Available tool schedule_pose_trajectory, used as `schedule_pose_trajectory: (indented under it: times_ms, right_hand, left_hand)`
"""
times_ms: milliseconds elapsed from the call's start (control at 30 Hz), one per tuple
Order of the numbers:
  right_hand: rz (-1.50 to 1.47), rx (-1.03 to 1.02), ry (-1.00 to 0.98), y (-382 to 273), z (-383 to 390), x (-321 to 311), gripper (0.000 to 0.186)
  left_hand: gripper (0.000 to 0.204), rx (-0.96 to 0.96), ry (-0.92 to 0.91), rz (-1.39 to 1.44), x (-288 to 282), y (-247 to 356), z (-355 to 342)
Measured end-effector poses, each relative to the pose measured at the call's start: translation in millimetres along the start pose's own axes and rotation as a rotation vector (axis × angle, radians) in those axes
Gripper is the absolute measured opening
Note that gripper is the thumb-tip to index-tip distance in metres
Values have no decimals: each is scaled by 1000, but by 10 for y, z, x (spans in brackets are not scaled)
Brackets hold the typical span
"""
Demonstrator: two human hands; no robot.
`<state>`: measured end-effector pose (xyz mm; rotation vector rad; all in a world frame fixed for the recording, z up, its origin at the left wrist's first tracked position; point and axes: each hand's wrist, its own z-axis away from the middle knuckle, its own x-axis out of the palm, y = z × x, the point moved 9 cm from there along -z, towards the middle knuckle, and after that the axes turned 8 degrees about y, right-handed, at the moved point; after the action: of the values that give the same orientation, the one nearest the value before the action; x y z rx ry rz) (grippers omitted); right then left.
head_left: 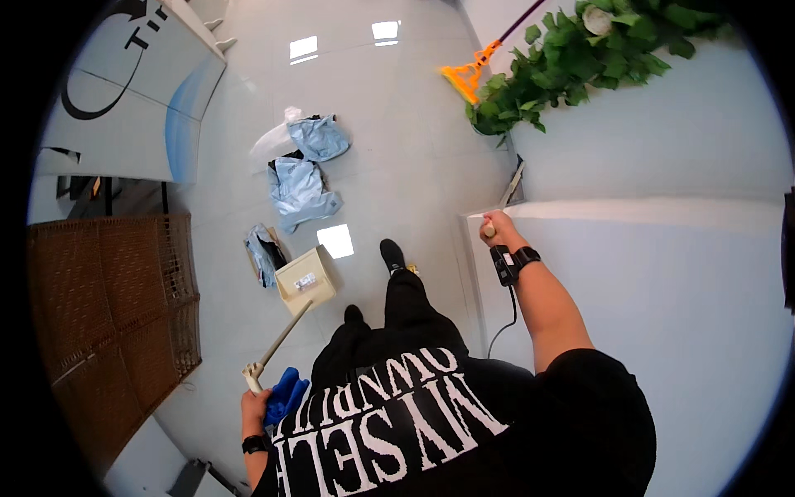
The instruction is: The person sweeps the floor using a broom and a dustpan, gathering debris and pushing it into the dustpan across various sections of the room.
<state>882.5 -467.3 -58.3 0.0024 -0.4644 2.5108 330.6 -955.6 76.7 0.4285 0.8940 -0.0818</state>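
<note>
My left hand (255,407) is closed round the upper end of a long-handled dustpan (308,280), whose cream pan rests on the floor left of my feet. Something blue and crumpled (286,396) is beside that hand; whether the hand also grips it cannot be made out. At the right, my right hand (503,230) wraps round a light stick handle (490,231), its round end showing. Past the hand the stick (513,184) reaches into the corner by the white wall. It looks like a broom, but its head is mostly hidden.
Pale blue plastic bags (300,189) lie on the grey tiled floor, with another bag (265,255) behind the dustpan. An orange mop (466,81) leans near green leaves (571,74). A brown woven panel (116,290) stands left; a white ledge (646,273) runs along the right.
</note>
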Motion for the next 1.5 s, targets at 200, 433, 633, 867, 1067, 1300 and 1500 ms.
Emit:
schedule_pose_trajectory:
  times_ms: [200,433,633,867,1067,1300,1500]
  right_hand:
    - [102,60,-135,383,169,1464,18]
    - [191,68,-424,372,557,2300,20]
    - [146,142,-441,314,759,1823,19]
    - [233,35,-334,1153,723,1458,15]
    - [170,275,-449,1678,1126,1429,17]
    - [741,-348,-186,1461,1444,698,69]
    - [665,-404,52,875,1220,379,59]
  left_hand:
    - [31,-189,46,61,-13,92,349]
    - [33,-313,48,119,104,-135,489]
    - [33,-376,41,248,167,-370,539]
    - [33,-337,-54,284,333,-889,457]
    - [29,-318,-131,237,357,-1179,486]
    - [29,-235,-108,209,374,-1268,461]
    - [28,-272,-91,189,323,-1126,439]
